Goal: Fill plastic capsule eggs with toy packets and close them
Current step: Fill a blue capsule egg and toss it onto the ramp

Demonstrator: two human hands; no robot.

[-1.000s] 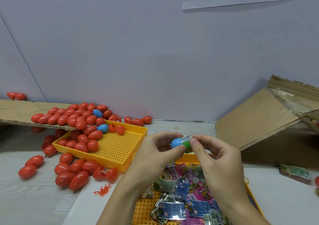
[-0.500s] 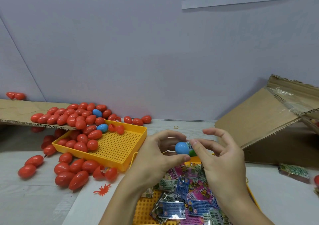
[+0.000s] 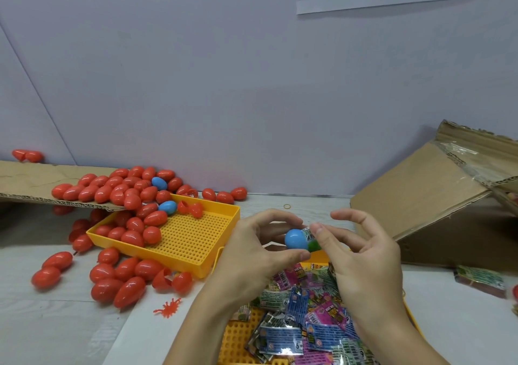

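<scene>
Centrally, the left hand grips a blue capsule half between thumb and fingers, above the near yellow tray heaped with toy packets. At its three o'clock, the right hand presses a packet into the half with thumb and forefinger, its other fingers spread. At ten o'clock, red eggs crowd a second yellow tray.
</scene>
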